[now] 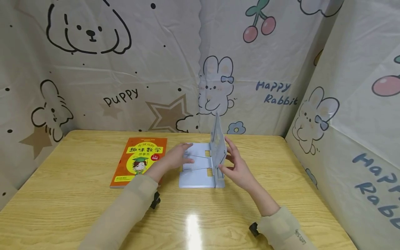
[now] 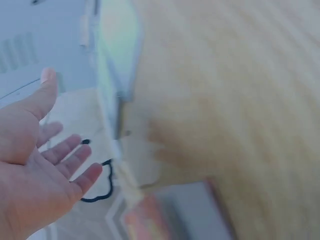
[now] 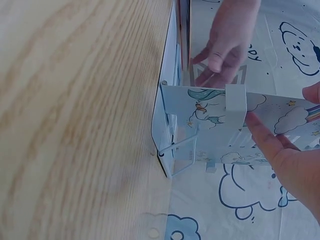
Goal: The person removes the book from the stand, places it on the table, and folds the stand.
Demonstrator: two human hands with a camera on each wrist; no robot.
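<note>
A pale blue metal book stand [image 1: 197,180] lies with its flat base on the table and its panel [image 1: 218,146] raised upright. In the right wrist view the panel [image 3: 220,145] bears printed clouds and a rainbow, a white clip and a wire leg at its foot. My right hand [image 1: 239,170] touches the panel's right face with extended, spread fingers; the thumb lies near its edge. Over the left part of the base hovers my left hand [image 1: 175,156], fingers spread and holding nothing. The left wrist view shows that hand [image 2: 40,165] with palm exposed, near the blurred stand.
An orange children's book [image 1: 125,159] with a cartoon figure lies left of the stand, partly behind my left forearm. The wooden table [image 1: 281,163] ends at a printed cloth [image 1: 175,69] behind and at the right. Dark wrist devices [image 1: 254,229] sit under both sleeves.
</note>
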